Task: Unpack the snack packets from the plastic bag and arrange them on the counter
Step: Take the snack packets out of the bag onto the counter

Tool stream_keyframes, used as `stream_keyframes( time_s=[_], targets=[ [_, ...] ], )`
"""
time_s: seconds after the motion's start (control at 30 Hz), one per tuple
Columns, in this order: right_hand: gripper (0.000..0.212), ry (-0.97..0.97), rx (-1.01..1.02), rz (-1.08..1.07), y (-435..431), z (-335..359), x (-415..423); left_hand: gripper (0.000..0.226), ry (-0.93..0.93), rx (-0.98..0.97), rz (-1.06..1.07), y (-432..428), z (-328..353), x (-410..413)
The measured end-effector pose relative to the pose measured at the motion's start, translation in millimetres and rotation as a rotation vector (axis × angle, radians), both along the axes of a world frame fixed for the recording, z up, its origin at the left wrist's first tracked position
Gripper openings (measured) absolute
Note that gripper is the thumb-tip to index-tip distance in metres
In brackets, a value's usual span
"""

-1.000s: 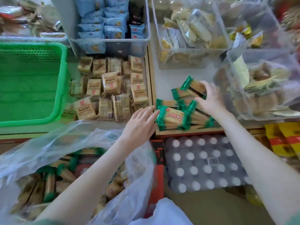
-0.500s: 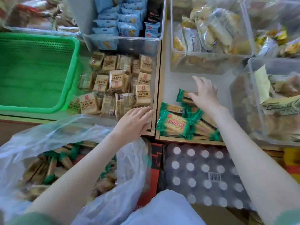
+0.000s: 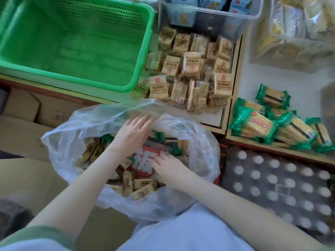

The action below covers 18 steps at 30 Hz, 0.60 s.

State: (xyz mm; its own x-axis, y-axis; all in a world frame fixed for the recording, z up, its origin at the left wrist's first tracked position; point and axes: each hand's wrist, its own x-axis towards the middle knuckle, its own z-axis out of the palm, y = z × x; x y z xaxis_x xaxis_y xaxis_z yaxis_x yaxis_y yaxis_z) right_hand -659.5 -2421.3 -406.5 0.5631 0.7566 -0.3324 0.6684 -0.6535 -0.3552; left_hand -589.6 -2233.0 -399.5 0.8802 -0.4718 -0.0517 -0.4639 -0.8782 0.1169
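A clear plastic bag [image 3: 199, 142] sits low in the middle, holding several green-and-tan snack packets [image 3: 143, 189]. My left hand [image 3: 133, 130] reaches into the bag's far side with its fingers under the plastic rim. My right hand [image 3: 168, 168] lies inside the bag on the packets; blur hides whether it grips one. A pile of green-wrapped packets [image 3: 262, 124] lies on the white counter section [image 3: 253, 84] at the right.
A green basket [image 3: 143, 57] stands at the upper left. Beige packets [image 3: 192, 69] fill the counter section beside it. Clear bins [image 3: 235, 17] line the back. A wrapped pack of bottles [image 3: 272, 180] sits below the counter at right; cardboard boxes [image 3: 23, 109] at left.
Both hands have left the counter and moved down into the plastic bag. The right hand let go of the green packets, which stay on the counter. The view has tilted down and left.
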Motion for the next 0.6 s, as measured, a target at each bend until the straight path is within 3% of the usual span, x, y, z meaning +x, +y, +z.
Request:
stream_keyframes(
  time_s=[0.1,0.37,0.6],
  targets=[
    [0.044,0.028,-0.191,0.089,3,-13,-9,0.040,-0.021,0.000,-0.027,27,-14,-16],
    [0.046,-0.063,-0.359,0.251,16,-9,-6,0.052,-0.074,-0.032,-0.133,53,-12,-24],
    [0.047,0.075,-0.351,0.095,18,21,-3,0.058,-0.127,-0.073,-0.192,63,1,-8]
  ],
)
